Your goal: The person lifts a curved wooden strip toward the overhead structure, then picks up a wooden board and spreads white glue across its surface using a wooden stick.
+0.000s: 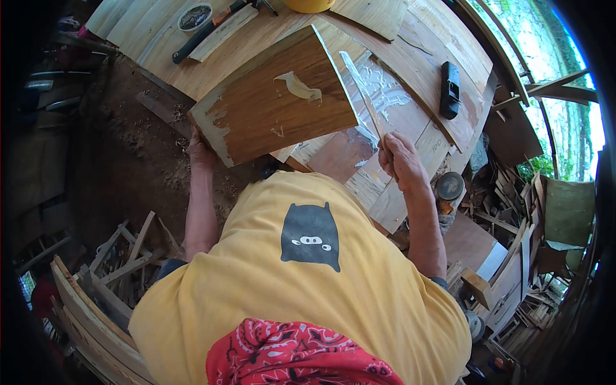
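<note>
My left hand (201,153) is closed on the near left corner of a brown wooden board (256,119), which is held tilted over the front of the workbench. A pale smear of paste (297,86) lies on the board's face, and a greyish coat runs along its left end. In my right hand (404,162) is a thin wooden stick (366,96), gripped at its lower end, its far tip whitened with paste. Under and beside the stick, white paste (391,96) is spread over a flat piece on the bench. The stick's tip is apart from the board.
A black hand plane (450,90) rests on the bench's right side. A hammer (208,32), a small tub (194,17) and a yellow container (308,4) are at the back. Wood scraps (513,205) pile up at the right, with more offcuts (131,253) at lower left.
</note>
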`<action>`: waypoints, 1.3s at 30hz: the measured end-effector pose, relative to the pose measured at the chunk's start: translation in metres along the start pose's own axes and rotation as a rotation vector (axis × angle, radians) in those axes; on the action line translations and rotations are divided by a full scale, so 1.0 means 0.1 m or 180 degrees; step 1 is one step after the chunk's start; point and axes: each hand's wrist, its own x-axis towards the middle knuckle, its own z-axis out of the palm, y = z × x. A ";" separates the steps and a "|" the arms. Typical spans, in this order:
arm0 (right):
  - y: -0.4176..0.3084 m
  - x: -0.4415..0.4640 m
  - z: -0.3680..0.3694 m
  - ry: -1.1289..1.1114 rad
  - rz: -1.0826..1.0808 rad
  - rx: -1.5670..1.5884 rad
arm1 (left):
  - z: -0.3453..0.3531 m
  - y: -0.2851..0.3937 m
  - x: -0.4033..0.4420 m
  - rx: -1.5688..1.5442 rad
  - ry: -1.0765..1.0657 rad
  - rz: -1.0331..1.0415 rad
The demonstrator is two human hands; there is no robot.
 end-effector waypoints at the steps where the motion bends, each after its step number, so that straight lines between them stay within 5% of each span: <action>1: -0.10 0.00 0.01 0.0018 -0.0019 -0.0158 | -0.03 -0.01 0.02 -0.0002 0.0002 0.0015; 10: -0.73 0.04 0.06 -0.0436 -0.0275 -0.0695 | -0.01 -0.03 0.00 -0.0070 0.0014 -0.0038; 16: -1.11 0.32 0.17 -0.0588 -0.0759 0.0169 | -0.11 -0.05 -0.02 -0.0034 0.0136 0.0117; 24: -0.68 0.46 0.32 0.0397 -0.1218 -0.0208 | -0.12 -0.07 -0.15 -0.0015 0.0791 0.0574; 39: -0.21 0.59 0.45 0.0517 -0.1489 0.0053 | 0.40 0.24 -0.46 0.0270 0.0754 0.1097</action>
